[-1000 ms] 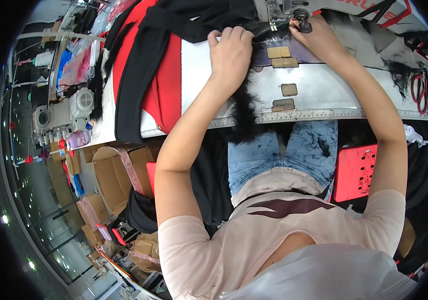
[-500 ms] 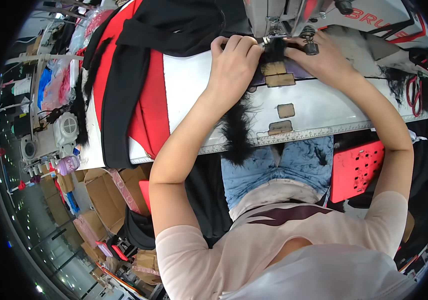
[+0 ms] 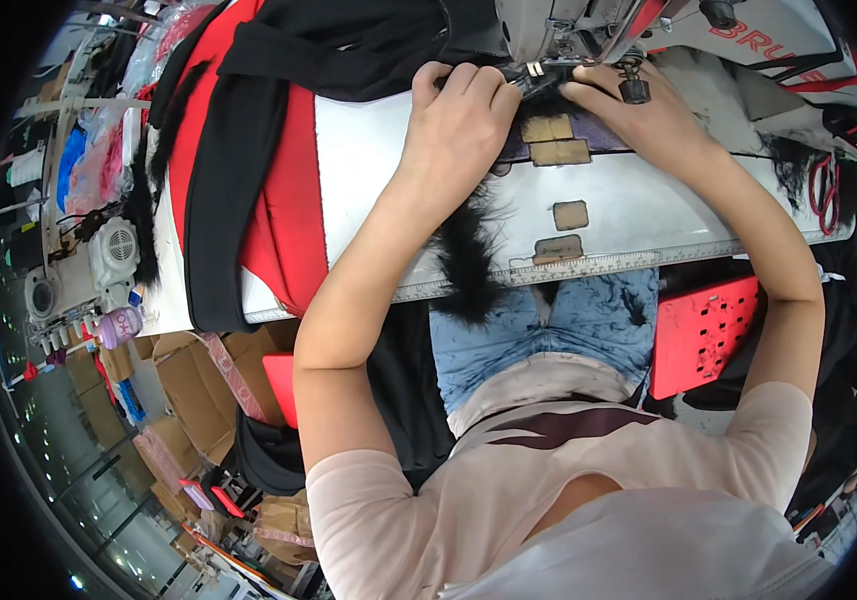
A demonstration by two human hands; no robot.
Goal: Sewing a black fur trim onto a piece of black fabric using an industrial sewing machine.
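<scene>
A sewing machine head (image 3: 554,30) stands over the white table, its needle area between my two hands. My left hand (image 3: 461,125) is closed, with curled fingers at the left side of the presser foot, gripping a black fur strip (image 3: 469,265). The strip's loose end hangs below my wrist over the table's front edge. To the right of the needle, my right hand (image 3: 649,115) pinches dark fur by the foot; some of its fingers are hidden behind the machine. Black fabric (image 3: 349,55) lies beside my left hand, over red fabric (image 3: 299,200).
A ruler strip (image 3: 609,263) runs along the table's front edge. Red-handled scissors (image 3: 825,195) lie at the right end. Worn tape patches (image 3: 561,152) sit before the needle. Cardboard boxes (image 3: 189,385) stand at lower left, and a red perforated panel (image 3: 704,335) at right.
The view has shifted slightly, so the table appears a little further left. Both hands stay by the needle, and less of the fur shows between them.
</scene>
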